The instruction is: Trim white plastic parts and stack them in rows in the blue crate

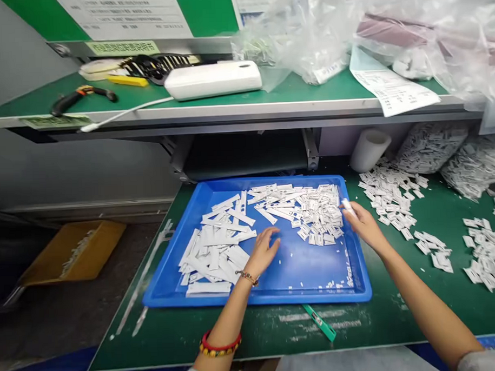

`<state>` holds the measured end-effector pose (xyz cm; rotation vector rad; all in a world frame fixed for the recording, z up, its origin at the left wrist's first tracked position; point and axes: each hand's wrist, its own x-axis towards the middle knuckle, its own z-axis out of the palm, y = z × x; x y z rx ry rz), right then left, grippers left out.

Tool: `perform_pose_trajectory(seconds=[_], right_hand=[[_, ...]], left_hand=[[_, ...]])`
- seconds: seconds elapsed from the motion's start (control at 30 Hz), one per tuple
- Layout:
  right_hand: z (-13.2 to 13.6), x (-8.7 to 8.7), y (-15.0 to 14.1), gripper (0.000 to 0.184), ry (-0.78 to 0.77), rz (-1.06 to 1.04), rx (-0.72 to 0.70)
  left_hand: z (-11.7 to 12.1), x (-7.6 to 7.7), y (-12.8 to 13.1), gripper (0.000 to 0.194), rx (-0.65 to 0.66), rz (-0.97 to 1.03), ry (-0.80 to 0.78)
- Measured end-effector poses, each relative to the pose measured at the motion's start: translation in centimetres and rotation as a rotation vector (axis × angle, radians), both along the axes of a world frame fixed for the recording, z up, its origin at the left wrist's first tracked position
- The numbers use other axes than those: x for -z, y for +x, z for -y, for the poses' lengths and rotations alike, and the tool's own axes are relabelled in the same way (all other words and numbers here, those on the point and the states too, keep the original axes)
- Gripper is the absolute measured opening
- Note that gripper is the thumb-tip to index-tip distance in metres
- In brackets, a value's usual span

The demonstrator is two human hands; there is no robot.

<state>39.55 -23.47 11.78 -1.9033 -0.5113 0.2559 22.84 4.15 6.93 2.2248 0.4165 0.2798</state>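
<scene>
A red beaded bracelet [219,344] rings the forearm above the left hand [262,252] — fingers loosely spread beside white strips [215,257] in a blue plastic tray [251,184] — while the right hand [364,224] pinches a narrow white piece [348,206].

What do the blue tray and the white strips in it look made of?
The blue tray looks like moulded plastic: smooth, faintly glossy, rounded corners. The white strips seem paper or thin plastic film, matte with crisp cut edges; this view cannot settle which.
</scene>
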Motion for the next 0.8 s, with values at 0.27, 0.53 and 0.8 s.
perform_pose_trajectory(seconds=[0.27,0.53,0.8], right_hand=[[-16.3,2.2,5.5,0.028,-0.716,0.36,-0.195],[-14.3,4.1,4.8,0.023,-0.396,0.111,-0.205],[-13.4,3.0,2.8,0.026,0.092,-0.186,-0.25]], left_hand=[[-7.4,0.5,11.0,0.04,-0.178,0.004,0.098],[-7.6,0.2,8.7,0.015,-0.144,-0.071,-0.065],[-7.1,-1.4,6.6,0.018,-0.096,-0.04,-0.483]])
